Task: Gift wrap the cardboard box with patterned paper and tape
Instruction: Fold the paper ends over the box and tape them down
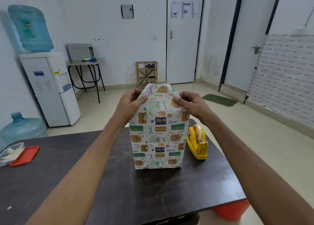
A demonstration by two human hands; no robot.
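Upright on the dark table [119, 190], toward its far edge: the cardboard box [158, 148], none of the cardboard itself on show, sheathed all round in patterned paper [157, 93] printed with small parcels, scissors and sprigs. Above the box's top edge, a loose flap of that paper standing up, its two upper corners folded inward. At the box's top left corner, the left hand [130, 102], pinching the paper, thumb flat on the near face, fingers curled behind. At the top right corner, the right hand [192, 102], gripping the paper the same way, thumb on the front, fingers hidden behind. Just right of the box, close but apart from it, a yellow tape dispenser [198, 142] with its roll of tape. Well left of the box, at the table's edge, a red lid [25, 155] touching a clear plastic container [10, 152]. Far beyond the box to the left, a water dispenser [49, 89]; straight behind the box, a wooden shoe rack [147, 73].
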